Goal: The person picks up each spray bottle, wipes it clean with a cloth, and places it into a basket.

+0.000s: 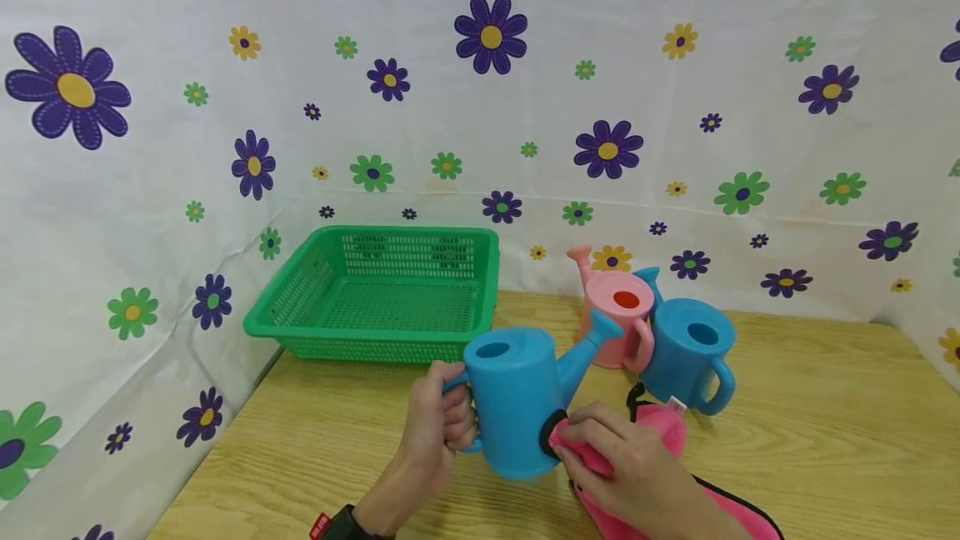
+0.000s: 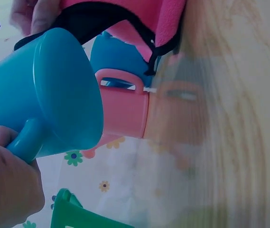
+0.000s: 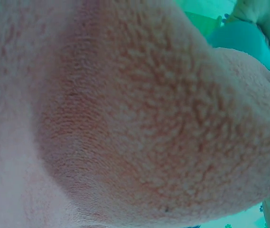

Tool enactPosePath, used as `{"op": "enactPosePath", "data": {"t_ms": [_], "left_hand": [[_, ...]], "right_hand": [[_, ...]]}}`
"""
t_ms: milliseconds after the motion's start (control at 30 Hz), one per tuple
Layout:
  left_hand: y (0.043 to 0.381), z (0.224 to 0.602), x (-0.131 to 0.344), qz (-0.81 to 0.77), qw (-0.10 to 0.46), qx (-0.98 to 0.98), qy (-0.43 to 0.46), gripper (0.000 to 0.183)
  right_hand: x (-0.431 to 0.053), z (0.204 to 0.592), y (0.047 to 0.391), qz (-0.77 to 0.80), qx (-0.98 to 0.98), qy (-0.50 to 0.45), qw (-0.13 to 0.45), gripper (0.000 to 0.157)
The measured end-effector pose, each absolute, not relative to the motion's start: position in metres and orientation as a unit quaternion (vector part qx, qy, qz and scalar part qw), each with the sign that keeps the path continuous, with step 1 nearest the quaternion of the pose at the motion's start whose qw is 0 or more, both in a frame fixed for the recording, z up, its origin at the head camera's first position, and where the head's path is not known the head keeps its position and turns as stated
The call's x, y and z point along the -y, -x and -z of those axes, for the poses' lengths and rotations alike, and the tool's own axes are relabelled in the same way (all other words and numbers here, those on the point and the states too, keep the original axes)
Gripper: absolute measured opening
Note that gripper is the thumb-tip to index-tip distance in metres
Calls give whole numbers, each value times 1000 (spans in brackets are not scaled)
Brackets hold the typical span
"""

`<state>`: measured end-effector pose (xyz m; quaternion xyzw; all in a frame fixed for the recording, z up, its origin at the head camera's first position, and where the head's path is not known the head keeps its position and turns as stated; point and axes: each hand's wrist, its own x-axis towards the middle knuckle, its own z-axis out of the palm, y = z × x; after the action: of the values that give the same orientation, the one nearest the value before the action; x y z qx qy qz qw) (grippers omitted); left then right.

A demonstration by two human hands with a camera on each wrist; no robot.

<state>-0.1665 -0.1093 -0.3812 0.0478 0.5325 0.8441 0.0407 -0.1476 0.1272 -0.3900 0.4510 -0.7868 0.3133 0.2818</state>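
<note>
My left hand [image 1: 438, 419] grips the handle of a blue watering can [image 1: 513, 407], which is raised off the table with its spout to the right. In the left wrist view the can's base [image 2: 68, 90] shows, with fingers curled round the handle. My right hand [image 1: 626, 461] pinches a bunched pink cloth [image 1: 660, 427] with black edging against the can's side, below the spout. The rest of the cloth hangs down under the right hand onto the table. Pink fabric [image 3: 149, 118] fills most of the right wrist view and hides much of that hand.
A green plastic basket [image 1: 367, 346] stands at the back left of the wooden table [image 1: 810, 440]. At the back right a pink watering can [image 1: 603, 294] and a second blue watering can [image 1: 678, 365] stand close together. A flower-patterned sheet [image 1: 442, 107] hangs behind the table.
</note>
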Motion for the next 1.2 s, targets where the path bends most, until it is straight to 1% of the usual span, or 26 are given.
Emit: {"op": "enactPosePath", "data": {"t_ms": [67, 133, 367, 733, 1200], "left_hand": [[168, 379, 112, -846, 29, -528, -62, 51], [169, 376, 113, -848, 24, -525, -72, 51], [170, 374, 116, -847, 20, -525, -78, 51], [175, 375, 121, -868, 65, -488, -65, 48], [171, 375, 123, -871, 88, -480, -53, 49]], "right_hand": [[-127, 391, 148, -313, 789, -456, 266, 34], [-127, 391, 148, -315, 789, -461, 258, 39], [-125, 391, 149, -321, 777, -476, 259, 35], [-131, 390, 149, -326, 768, -488, 259, 33], [-132, 391, 147, -310, 776, -480, 266, 38]]}}
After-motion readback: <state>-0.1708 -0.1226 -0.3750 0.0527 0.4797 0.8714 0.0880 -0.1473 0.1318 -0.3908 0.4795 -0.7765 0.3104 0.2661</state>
